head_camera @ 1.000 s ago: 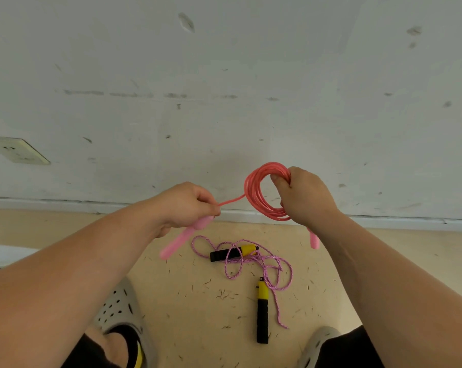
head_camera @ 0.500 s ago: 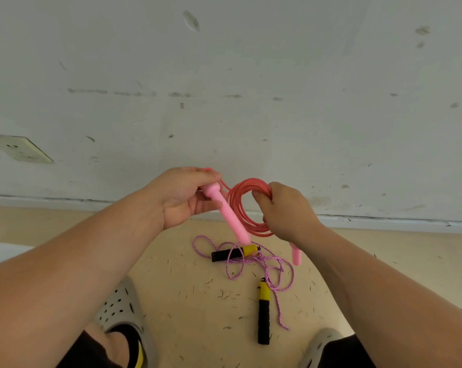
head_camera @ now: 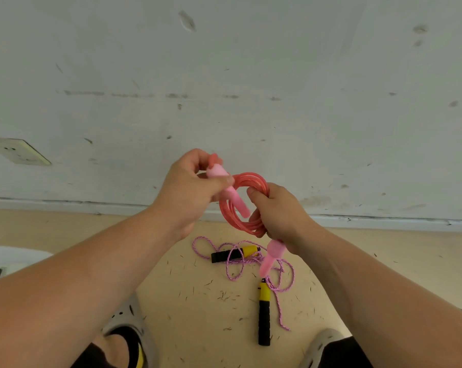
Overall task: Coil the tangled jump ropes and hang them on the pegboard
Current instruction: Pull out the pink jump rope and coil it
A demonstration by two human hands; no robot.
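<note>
My right hand grips a coil of red jump rope in front of the wall. The rope's second pink handle hangs down below that hand. My left hand holds the other pink handle, whose lower end points down through the coil's opening. On the floor below lies a tangled pink-and-white braided rope with two black-and-yellow handles, one lying flat and one pointing toward me. No pegboard is in view.
A scuffed white wall with a baseboard stands close in front, and a wall socket is at the left. My two grey clogs stand on the beige floor. A white object lies at the left edge.
My left hand has swung the pink handle up from below left and tipped it down into the coil. My right hand with the coil has moved slightly left and lower.
</note>
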